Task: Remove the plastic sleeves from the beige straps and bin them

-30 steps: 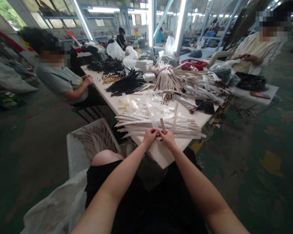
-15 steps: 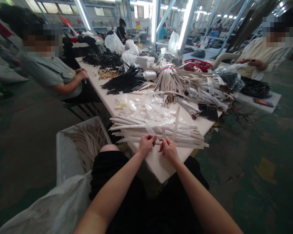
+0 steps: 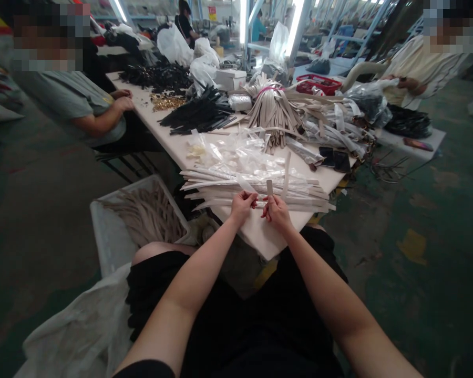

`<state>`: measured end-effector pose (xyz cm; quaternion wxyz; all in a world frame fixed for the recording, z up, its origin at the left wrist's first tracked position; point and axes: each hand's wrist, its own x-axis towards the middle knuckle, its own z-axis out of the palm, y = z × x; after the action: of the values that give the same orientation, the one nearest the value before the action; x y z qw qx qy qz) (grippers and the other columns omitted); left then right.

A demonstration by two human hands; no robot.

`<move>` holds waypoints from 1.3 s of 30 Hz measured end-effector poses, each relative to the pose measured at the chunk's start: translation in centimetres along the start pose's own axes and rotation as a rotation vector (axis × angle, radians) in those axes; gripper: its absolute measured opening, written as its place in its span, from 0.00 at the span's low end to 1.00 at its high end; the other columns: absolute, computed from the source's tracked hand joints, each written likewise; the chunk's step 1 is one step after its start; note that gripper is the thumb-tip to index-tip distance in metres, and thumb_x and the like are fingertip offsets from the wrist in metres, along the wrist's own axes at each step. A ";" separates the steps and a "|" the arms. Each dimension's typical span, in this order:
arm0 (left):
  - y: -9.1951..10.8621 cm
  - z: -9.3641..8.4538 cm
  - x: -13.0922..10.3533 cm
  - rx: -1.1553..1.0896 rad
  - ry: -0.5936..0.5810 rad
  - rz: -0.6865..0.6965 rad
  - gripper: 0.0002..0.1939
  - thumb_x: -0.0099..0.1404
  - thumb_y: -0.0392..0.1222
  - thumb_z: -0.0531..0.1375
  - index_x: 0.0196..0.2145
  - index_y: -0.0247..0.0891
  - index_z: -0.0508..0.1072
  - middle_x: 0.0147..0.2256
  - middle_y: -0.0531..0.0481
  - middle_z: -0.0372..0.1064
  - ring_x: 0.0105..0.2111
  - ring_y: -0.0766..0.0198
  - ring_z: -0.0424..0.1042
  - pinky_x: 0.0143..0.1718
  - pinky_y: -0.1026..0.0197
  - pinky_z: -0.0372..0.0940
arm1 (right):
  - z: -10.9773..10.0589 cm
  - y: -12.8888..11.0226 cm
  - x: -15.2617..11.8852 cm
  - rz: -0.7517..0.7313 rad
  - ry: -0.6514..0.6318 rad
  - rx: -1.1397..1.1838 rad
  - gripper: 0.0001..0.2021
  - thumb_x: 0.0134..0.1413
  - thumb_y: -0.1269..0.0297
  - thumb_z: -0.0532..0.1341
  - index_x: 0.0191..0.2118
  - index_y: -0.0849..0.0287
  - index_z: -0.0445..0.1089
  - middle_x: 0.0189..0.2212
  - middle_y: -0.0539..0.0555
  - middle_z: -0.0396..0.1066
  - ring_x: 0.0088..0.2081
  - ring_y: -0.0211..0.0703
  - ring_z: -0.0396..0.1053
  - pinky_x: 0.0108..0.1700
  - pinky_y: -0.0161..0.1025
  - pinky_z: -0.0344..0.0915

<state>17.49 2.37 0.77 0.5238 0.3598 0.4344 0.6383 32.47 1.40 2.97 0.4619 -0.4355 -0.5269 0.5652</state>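
Note:
My left hand (image 3: 243,207) is closed in a pinch on a pale, translucent plastic strip (image 3: 245,184) that sticks up past the fingers. Just beside it, my right hand (image 3: 276,211) has its fingers closed round a greyish-beige strap (image 3: 269,187), whose short end stands upright. A small gap parts the two hands. Under and behind them lie many beige straps (image 3: 208,193) in a flat layer, some in clear film. Another strap (image 3: 287,173) rises behind my right hand; whether it is held is hidden.
Clear plastic film (image 3: 236,152) lies beyond the straps. Farther back are a tied strap bundle (image 3: 271,113), black strips (image 3: 201,113), a red basket (image 3: 319,84) and two phones (image 3: 334,159). A bin of straps (image 3: 101,231) stands left of my knee. Co-workers sit at left and right.
The view has tipped downward, so the table sits higher in the picture. My hands keep their pinches close together, with hardly any shift against the straps.

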 end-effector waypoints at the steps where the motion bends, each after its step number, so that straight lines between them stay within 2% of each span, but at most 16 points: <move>1: -0.1 0.0 0.0 -0.004 -0.001 0.000 0.19 0.54 0.53 0.70 0.29 0.34 0.72 0.26 0.49 0.71 0.21 0.70 0.66 0.23 0.66 0.60 | 0.0 0.1 0.0 0.003 -0.008 -0.014 0.21 0.61 0.42 0.53 0.41 0.58 0.66 0.17 0.46 0.66 0.13 0.32 0.57 0.16 0.30 0.54; 3: -0.1 -0.1 0.0 -0.016 -0.007 0.000 0.20 0.54 0.54 0.70 0.30 0.34 0.72 0.26 0.49 0.71 0.21 0.70 0.66 0.22 0.66 0.59 | 0.0 0.2 -0.1 0.001 -0.008 -0.029 0.21 0.60 0.42 0.55 0.39 0.58 0.66 0.17 0.46 0.66 0.13 0.32 0.58 0.16 0.29 0.55; 7: 0.1 -0.1 -0.3 -0.021 -0.008 -0.010 0.21 0.54 0.55 0.70 0.30 0.34 0.72 0.24 0.50 0.69 0.19 0.71 0.64 0.20 0.66 0.58 | 0.2 0.3 0.0 0.013 0.011 -0.006 0.19 0.56 0.44 0.61 0.33 0.57 0.65 0.18 0.46 0.66 0.13 0.31 0.57 0.22 0.34 0.68; 9: 0.3 0.0 -0.3 -0.008 -0.014 -0.016 0.22 0.54 0.56 0.70 0.29 0.35 0.71 0.23 0.51 0.68 0.19 0.71 0.63 0.20 0.65 0.57 | 0.5 0.1 0.3 0.044 -0.001 0.000 0.20 0.54 0.44 0.63 0.33 0.58 0.67 0.19 0.45 0.66 0.13 0.30 0.56 0.23 0.36 0.71; 12: 0.7 0.1 0.1 0.025 -0.032 -0.032 0.22 0.52 0.57 0.71 0.29 0.35 0.71 0.20 0.53 0.66 0.18 0.70 0.63 0.20 0.65 0.57 | 1.2 -0.1 1.2 0.079 -0.018 -0.011 0.22 0.50 0.43 0.66 0.37 0.59 0.70 0.20 0.46 0.67 0.14 0.31 0.58 0.20 0.35 0.69; 16: 1.1 -0.2 1.3 0.056 -0.019 -0.037 0.23 0.52 0.57 0.71 0.28 0.36 0.70 0.19 0.54 0.65 0.16 0.70 0.62 0.18 0.65 0.54 | 2.2 0.0 2.7 0.072 0.028 0.006 0.21 0.47 0.45 0.68 0.34 0.60 0.71 0.19 0.45 0.65 0.15 0.31 0.60 0.19 0.33 0.66; 23: 1.3 -1.2 1.5 0.074 -0.074 -0.026 0.20 0.55 0.56 0.69 0.31 0.34 0.75 0.23 0.51 0.69 0.21 0.68 0.66 0.24 0.65 0.61 | 2.8 -0.2 3.6 0.038 0.022 0.023 0.20 0.50 0.44 0.65 0.32 0.58 0.67 0.17 0.45 0.64 0.14 0.32 0.57 0.19 0.33 0.64; 26: 0.9 -1.4 1.6 0.030 -0.032 -0.023 0.19 0.55 0.54 0.69 0.31 0.34 0.75 0.24 0.51 0.69 0.21 0.70 0.65 0.23 0.66 0.59 | 2.7 -0.5 3.1 0.044 -0.003 0.030 0.22 0.57 0.40 0.57 0.37 0.57 0.66 0.16 0.45 0.64 0.13 0.33 0.56 0.19 0.33 0.63; 29: 0.8 -1.3 2.4 -0.082 0.051 -0.043 0.19 0.54 0.53 0.70 0.28 0.34 0.73 0.24 0.51 0.68 0.21 0.71 0.64 0.22 0.66 0.59 | 2.6 -0.7 2.3 0.035 -0.020 0.012 0.22 0.62 0.40 0.50 0.39 0.56 0.65 0.17 0.45 0.66 0.12 0.33 0.56 0.16 0.31 0.58; 34: 1.2 -1.2 4.0 -0.225 0.146 -0.125 0.21 0.51 0.54 0.72 0.27 0.33 0.72 0.25 0.50 0.69 0.21 0.70 0.65 0.23 0.66 0.60 | 2.6 -0.2 2.0 0.045 -0.125 -0.146 0.23 0.61 0.42 0.50 0.31 0.57 0.65 0.17 0.48 0.68 0.13 0.34 0.60 0.15 0.31 0.56; 39: 1.7 -1.1 4.8 -0.285 0.178 -0.169 0.21 0.49 0.51 0.74 0.29 0.33 0.73 0.26 0.50 0.70 0.22 0.72 0.66 0.23 0.68 0.59 | 2.3 0.4 2.9 0.071 -0.220 -0.161 0.21 0.62 0.45 0.51 0.29 0.58 0.65 0.17 0.49 0.69 0.12 0.35 0.61 0.14 0.31 0.56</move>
<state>14.92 6.75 1.95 0.5808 0.1861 0.4130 0.6764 29.66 3.77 2.74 0.3448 -0.4248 -0.6023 0.5813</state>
